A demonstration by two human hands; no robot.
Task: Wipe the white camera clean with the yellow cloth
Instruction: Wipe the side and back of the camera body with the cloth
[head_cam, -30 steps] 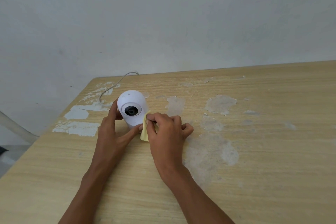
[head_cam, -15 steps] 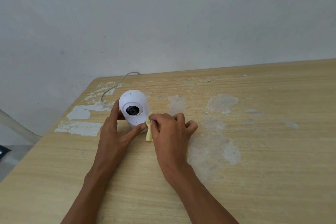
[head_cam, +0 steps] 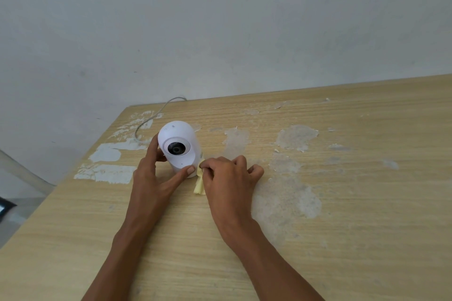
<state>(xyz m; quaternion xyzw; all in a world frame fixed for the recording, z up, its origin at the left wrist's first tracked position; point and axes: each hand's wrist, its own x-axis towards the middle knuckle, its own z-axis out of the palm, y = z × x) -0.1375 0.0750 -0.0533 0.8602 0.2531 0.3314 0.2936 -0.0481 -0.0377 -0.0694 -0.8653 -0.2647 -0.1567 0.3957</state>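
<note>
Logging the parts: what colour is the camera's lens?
Black, set in a grey ring on the white camera; the head view shows it clearly.

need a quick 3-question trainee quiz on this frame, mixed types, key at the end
1. True or false: the left hand steadies the camera.
2. The cloth is held by: A) left hand B) right hand C) neither.
3. Fill in: the cable runs from behind the camera off the table's ____ edge.

Key: 1 true. 2 B, pinched in the fingertips against the camera's lower right side. 3 far.
</note>
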